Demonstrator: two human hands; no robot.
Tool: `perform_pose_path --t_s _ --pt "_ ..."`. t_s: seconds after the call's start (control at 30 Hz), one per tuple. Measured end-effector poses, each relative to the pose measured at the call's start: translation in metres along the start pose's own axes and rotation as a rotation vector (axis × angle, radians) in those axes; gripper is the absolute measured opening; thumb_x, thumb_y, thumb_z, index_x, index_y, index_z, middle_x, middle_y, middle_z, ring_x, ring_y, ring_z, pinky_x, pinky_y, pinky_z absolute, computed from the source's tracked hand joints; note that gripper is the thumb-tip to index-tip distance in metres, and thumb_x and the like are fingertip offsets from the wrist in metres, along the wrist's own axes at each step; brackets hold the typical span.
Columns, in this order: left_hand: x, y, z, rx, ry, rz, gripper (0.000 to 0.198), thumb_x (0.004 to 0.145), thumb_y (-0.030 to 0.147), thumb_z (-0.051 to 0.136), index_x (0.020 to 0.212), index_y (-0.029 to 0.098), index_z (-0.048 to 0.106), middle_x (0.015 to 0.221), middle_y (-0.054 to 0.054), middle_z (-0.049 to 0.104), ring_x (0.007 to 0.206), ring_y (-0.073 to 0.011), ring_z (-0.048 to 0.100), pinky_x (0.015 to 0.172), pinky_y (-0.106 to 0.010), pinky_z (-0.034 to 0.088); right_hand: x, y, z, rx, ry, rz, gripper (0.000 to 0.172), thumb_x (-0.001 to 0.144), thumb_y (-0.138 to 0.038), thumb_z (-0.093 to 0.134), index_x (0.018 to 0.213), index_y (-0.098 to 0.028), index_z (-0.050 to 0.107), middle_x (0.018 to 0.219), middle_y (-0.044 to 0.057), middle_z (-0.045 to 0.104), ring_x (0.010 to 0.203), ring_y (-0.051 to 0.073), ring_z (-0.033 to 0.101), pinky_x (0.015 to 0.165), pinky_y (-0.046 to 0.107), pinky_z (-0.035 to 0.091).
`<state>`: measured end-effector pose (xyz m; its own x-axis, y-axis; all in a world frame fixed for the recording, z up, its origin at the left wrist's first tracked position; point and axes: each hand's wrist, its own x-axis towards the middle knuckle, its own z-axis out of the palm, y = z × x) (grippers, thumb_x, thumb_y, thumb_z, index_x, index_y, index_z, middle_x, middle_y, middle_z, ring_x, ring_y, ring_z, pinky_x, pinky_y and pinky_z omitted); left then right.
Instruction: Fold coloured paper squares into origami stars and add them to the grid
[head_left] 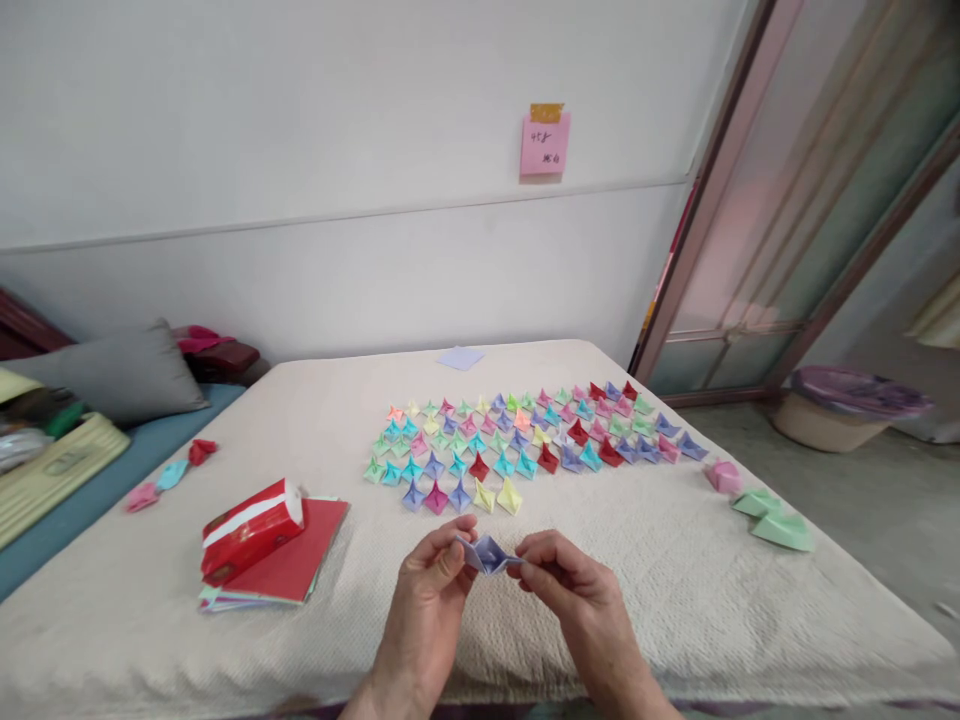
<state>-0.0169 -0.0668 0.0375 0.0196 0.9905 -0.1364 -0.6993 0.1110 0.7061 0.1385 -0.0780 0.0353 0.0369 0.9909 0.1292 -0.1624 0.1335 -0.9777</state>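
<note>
A small lavender origami boat [489, 556] is held up above the cloth-covered table between my two hands. My left hand [435, 580] pinches its left point between thumb and fingers. On the other side, my right hand [566, 585] grips the right point the same way. The boat's middle is spread, with a hollow facing me. Just beyond my hands, a short front row of folded boats includes two yellow ones [510, 496] and a magenta one [436, 498]. Behind it stand several longer rows in many colours, among them a dark red boat [478, 466].
At left, a red-and-white packet [253, 530] lies on a stack of coloured paper [322, 545]. A lavender sheet [460, 357] is near the wall. Green folded pieces [782, 531] and a pink one [724, 476] lie by the right edge. Beyond it stands a bin [825, 420].
</note>
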Motion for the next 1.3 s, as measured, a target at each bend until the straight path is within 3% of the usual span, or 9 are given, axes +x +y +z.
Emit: perform_pose_path --t_s 0.37,0.47,0.6,0.73,0.87,1.07,1.3 --pt "0.001 -0.004 -0.001 0.041 0.008 -0.044 0.016 0.063 0.021 0.083 0.077 0.015 0.076 0.095 -0.007 0.073 0.077 -0.0147 0.062 0.075 -0.027 0.049 -0.002 0.002 0.0 -0.256 -0.028 -0.228 0.016 0.083 -0.018 0.061 0.067 -0.021 0.058 0.076 0.002 0.058 0.071 0.018 0.056 0.063 0.028 0.044" --pt "0.001 -0.006 0.0 0.077 0.0 -0.047 0.016 0.069 0.023 0.078 0.083 0.015 0.075 0.092 -0.007 0.072 0.077 -0.0145 0.062 0.074 -0.026 0.048 -0.002 0.002 0.0 -0.351 -0.045 -0.305 0.017 0.084 -0.016 0.058 0.068 -0.021 0.056 0.075 0.002 0.059 0.07 0.018 0.057 0.062 0.027 0.044" --pt "0.0 -0.006 -0.001 0.155 0.025 -0.04 0.025 0.082 0.034 0.067 0.098 0.016 0.071 0.093 -0.008 0.071 0.081 -0.0164 0.063 0.076 -0.029 0.049 -0.002 0.004 0.0 -0.485 -0.028 -0.368 0.018 0.086 -0.014 0.052 0.069 -0.022 0.052 0.071 0.002 0.057 0.066 0.017 0.055 0.06 0.026 0.044" --pt "-0.001 -0.007 -0.004 0.289 0.096 -0.056 0.035 0.079 0.039 0.069 0.107 0.017 0.068 0.098 -0.008 0.071 0.085 -0.0183 0.065 0.079 -0.031 0.049 -0.004 0.009 -0.001 -0.669 -0.02 -0.446 0.02 0.088 -0.013 0.048 0.072 -0.021 0.053 0.075 0.004 0.059 0.068 0.017 0.059 0.062 0.027 0.046" --pt "0.0 -0.008 -0.007 0.422 0.052 -0.064 0.037 0.076 0.032 0.071 0.108 0.014 0.066 0.096 -0.01 0.073 0.088 -0.0204 0.065 0.079 -0.032 0.049 -0.008 0.015 0.0 -0.819 -0.055 -0.56 0.021 0.088 -0.01 0.046 0.077 -0.022 0.06 0.08 0.007 0.065 0.067 0.017 0.062 0.061 0.026 0.047" --pt "0.003 -0.007 -0.011 0.493 0.043 -0.046 0.036 0.078 0.034 0.069 0.108 0.013 0.066 0.097 -0.011 0.073 0.089 -0.0221 0.066 0.081 -0.032 0.049 -0.009 0.019 0.001 -0.882 -0.06 -0.613 0.022 0.085 -0.008 0.047 0.076 -0.022 0.061 0.076 0.005 0.065 0.063 0.016 0.063 0.059 0.024 0.047" --pt "0.011 -0.01 -0.019 0.594 0.042 -0.105 0.052 0.077 0.047 0.065 0.113 0.01 0.061 0.094 -0.011 0.072 0.088 -0.0235 0.065 0.078 -0.034 0.049 -0.006 0.031 0.002 -0.885 -0.031 -0.628 0.021 0.086 -0.012 0.044 0.071 -0.021 0.057 0.069 0.003 0.06 0.059 0.014 0.059 0.056 0.021 0.045"
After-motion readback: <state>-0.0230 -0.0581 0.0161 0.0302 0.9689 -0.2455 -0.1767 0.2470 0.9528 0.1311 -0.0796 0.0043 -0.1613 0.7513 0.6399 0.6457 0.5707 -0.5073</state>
